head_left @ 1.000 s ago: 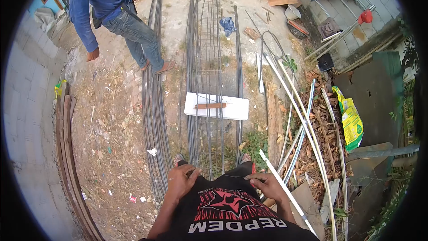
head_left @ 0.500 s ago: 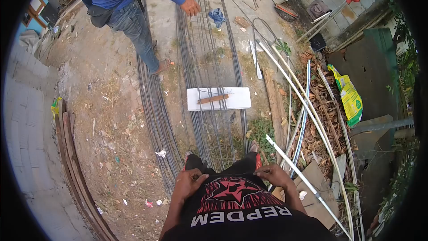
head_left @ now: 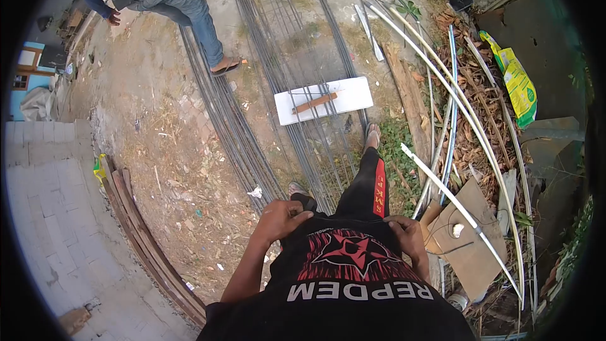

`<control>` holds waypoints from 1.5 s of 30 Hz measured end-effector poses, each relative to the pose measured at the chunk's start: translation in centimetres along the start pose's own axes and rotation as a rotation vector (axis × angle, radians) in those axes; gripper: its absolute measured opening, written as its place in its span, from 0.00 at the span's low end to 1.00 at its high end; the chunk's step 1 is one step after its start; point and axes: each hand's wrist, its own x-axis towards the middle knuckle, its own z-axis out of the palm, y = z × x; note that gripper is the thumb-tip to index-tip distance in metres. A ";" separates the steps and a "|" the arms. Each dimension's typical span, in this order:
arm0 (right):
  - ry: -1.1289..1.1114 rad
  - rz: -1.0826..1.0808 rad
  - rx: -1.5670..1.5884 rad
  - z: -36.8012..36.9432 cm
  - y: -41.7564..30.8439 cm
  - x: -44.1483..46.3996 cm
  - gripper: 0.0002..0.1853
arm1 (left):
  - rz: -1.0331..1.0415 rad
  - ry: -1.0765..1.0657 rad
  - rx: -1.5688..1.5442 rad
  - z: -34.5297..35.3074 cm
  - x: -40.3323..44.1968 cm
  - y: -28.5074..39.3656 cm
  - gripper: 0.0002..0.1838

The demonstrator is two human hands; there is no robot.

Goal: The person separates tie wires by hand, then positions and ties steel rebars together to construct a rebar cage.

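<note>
My left hand (head_left: 281,220) is closed, thumb against fingers, at the left corner of my black T-shirt's (head_left: 350,259) hem. On the other side, my right hand (head_left: 408,236) pinches the same hem near my hip. The fabric stretches between them. Beyond my feet lie long steel bars tied into a narrow rebar cage (head_left: 303,88), which passes over a white block (head_left: 355,96). A short brown wooden piece (head_left: 315,103) sits on that block among the bars.
A co-worker in jeans (head_left: 183,0) stands at upper left beside a loose bundle of rebar (head_left: 230,113). To my right lie white pipes (head_left: 451,199), dry leaves and a yellow-green bag (head_left: 514,79). Wooden poles (head_left: 145,233) rest along the block wall (head_left: 57,215) on the left.
My view has turned and tilted down, and my right foot has stepped forward toward the white block. The co-worker's outstretched arm has come down. Both my hands stay at the shirt hem.
</note>
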 end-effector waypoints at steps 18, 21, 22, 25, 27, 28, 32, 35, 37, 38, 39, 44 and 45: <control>-0.195 -0.242 -0.753 -22.5 -16.9 36.9 0.11 | -0.693 0.374 -0.517 1.7 5.6 12.5 0.23; -0.127 -0.293 -0.687 -21.6 -21.8 41.2 0.11 | -0.625 0.463 -0.749 -1.2 8.3 13.3 0.18; -0.133 -0.303 -0.711 -20.4 -23.1 42.3 0.11 | -0.624 0.472 -0.775 -2.4 9.4 13.0 0.18; -0.014 -0.336 -0.537 -15.1 -27.8 45.5 0.10 | -0.586 0.528 -0.694 -7.4 12.8 8.7 0.17; 0.055 -0.320 -0.379 -10.8 -28.2 47.1 0.10 | -0.590 0.467 -0.736 -12.0 13.4 4.9 0.17; 0.090 -0.268 -0.295 -8.5 -28.1 48.4 0.10 | -0.578 0.409 -0.756 -15.3 14.3 2.3 0.17; 0.428 -0.105 -0.353 -0.5 -18.1 48.6 0.10 | -0.540 0.368 -0.741 -24.3 16.0 -10.2 0.19; 0.644 0.165 -0.266 3.2 -11.4 40.6 0.09 | -0.600 0.164 -0.765 -33.4 17.2 -14.2 0.20; 0.755 0.408 -0.379 3.8 -5.3 35.3 0.12 | -0.563 0.204 -0.589 -36.0 18.4 -17.4 0.20; 0.706 0.513 -0.568 3.7 -3.9 32.4 0.12 | -0.544 0.253 -0.413 -37.3 19.1 -18.7 0.20; 0.642 0.621 -0.753 4.7 -3.7 31.1 0.13 | -0.536 0.248 -0.402 -38.8 19.9 -19.5 0.20; 0.675 0.751 -0.718 7.4 -12.6 35.1 0.18 | -0.422 0.187 -0.241 -44.7 24.7 -20.6 0.24; 0.708 0.672 -0.540 8.0 -14.0 37.5 0.18 | -0.421 0.175 -0.222 -46.6 25.8 -20.6 0.24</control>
